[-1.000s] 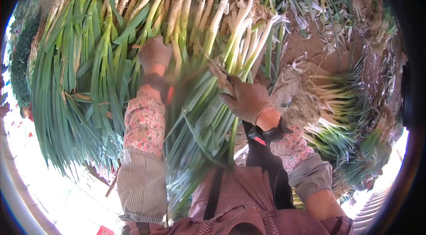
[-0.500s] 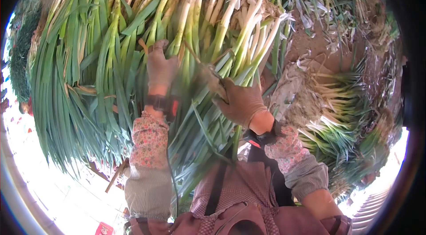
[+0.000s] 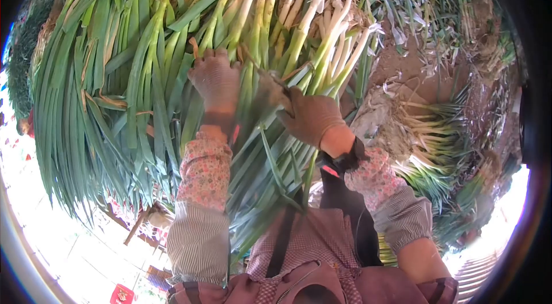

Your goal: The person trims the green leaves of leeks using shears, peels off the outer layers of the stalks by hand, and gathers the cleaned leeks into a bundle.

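Observation:
Long green onions [image 3: 146,68] lie in a thick pile, with white stalks and roots at the top and green leaves hanging toward me. My left hand [image 3: 217,81], in a thin brownish glove, presses into the stalks with its fingers curled around some; the fingertips are hidden among them. To its right, my gloved right hand [image 3: 313,119] is closed on a dirty grey-brown hand tool [image 3: 272,89]. The tool points up and left over the leaves. Its exact kind is blurred.
Smaller green onions [image 3: 428,131] lie on the soil-covered ground at the right. Loose leaf scraps [image 3: 414,14] are strewn at the upper right. A red object [image 3: 122,293] shows at the lower left, beside a brown stick [image 3: 135,228].
My left hand has shifted slightly right, and its fingers have curled down into the stalks. My right hand keeps its hold on the tool. The whole view has shifted a little.

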The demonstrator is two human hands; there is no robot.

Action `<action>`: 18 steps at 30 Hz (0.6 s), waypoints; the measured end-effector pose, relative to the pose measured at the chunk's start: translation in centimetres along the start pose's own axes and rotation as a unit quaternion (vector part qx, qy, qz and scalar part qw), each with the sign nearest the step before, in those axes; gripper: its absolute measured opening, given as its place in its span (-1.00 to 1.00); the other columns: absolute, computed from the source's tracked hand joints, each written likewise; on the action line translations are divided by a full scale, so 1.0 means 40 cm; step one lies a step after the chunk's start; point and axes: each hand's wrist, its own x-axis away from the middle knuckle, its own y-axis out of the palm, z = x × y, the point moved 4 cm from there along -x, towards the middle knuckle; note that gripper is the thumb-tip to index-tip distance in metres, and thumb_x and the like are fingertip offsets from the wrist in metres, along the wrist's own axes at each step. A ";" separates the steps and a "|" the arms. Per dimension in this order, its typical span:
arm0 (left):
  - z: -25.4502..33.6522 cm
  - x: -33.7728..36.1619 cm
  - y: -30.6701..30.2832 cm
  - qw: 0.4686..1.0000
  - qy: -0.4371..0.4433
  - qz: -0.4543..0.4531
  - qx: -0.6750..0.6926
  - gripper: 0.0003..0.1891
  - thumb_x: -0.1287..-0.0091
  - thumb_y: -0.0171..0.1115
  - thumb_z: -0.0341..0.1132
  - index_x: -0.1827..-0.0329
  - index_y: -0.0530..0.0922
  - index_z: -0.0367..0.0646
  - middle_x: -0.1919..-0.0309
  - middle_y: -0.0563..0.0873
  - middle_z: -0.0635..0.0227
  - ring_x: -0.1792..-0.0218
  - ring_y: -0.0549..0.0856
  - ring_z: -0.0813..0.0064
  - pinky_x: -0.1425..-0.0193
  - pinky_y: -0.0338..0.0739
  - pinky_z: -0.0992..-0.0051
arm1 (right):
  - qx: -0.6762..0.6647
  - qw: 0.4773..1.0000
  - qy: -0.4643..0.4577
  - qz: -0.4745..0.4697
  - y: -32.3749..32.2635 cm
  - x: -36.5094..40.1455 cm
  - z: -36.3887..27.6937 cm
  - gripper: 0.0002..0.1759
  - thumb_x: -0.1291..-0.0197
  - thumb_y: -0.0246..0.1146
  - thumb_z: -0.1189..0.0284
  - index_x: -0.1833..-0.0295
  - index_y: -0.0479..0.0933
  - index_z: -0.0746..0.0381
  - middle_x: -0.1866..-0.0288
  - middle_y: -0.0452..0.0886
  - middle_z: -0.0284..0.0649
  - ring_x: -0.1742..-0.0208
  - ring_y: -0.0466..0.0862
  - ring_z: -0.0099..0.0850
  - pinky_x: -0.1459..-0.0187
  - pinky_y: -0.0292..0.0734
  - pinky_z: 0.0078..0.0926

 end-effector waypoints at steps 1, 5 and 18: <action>0.004 -0.006 0.000 1.000 0.003 -0.003 -0.010 -0.61 -0.17 0.40 0.02 0.01 0.68 0.05 -0.02 0.70 0.29 -0.11 0.66 0.17 -0.16 0.46 0.04 | 0.002 1.000 -0.009 0.003 -0.002 0.000 -0.005 -0.44 -0.29 0.19 0.03 -0.18 0.42 0.24 0.34 0.70 0.07 0.26 0.71 0.11 0.15 0.58 0.04; 0.015 -0.021 0.005 0.999 0.004 -0.008 -0.032 -0.55 -0.19 0.37 0.05 -0.03 0.67 -0.02 -0.05 0.71 0.29 -0.13 0.67 0.18 -0.17 0.46 0.03 | 0.005 1.000 -0.006 0.030 -0.009 -0.020 0.004 -0.44 -0.31 0.16 0.01 -0.17 0.42 0.25 0.33 0.70 0.09 0.25 0.72 0.11 0.15 0.57 0.05; 0.002 -0.070 0.013 0.991 -0.053 -0.110 0.047 -0.48 -0.05 0.39 0.00 -0.11 0.69 0.07 -0.07 0.75 0.28 -0.05 0.74 0.21 -0.27 0.43 0.09 | 0.000 0.992 0.066 0.105 -0.158 -0.249 0.037 -0.39 -0.30 0.08 -0.06 -0.17 0.49 0.25 0.09 0.72 0.11 0.02 0.71 0.09 -0.06 0.56 0.00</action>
